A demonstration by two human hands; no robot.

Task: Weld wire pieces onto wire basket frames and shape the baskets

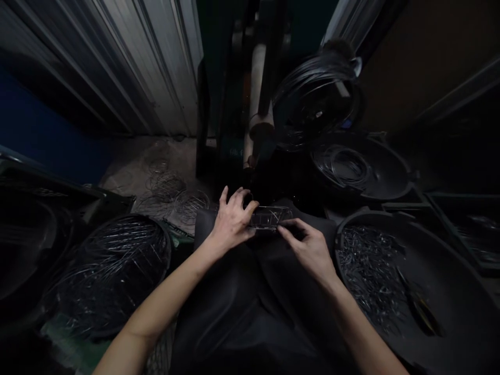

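A small wire frame (270, 217) lies on dark cloth over my lap (250, 291), in the middle of the view. My left hand (233, 221) grips its left end, fingers curled round the wires. My right hand (308, 246) pinches the frame's near right edge with thumb and forefinger. The light is dim and the frame's exact shape is hard to make out.
A black basin (449, 291) at my right holds several short wire pieces and pliers (420, 304). A round wire basket (113, 271) sits at my left. Ahead stand a wire spool (316, 99), a second basin (363, 166), loose wire coils (172, 192) on the floor, and a corrugated metal wall (128, 67).
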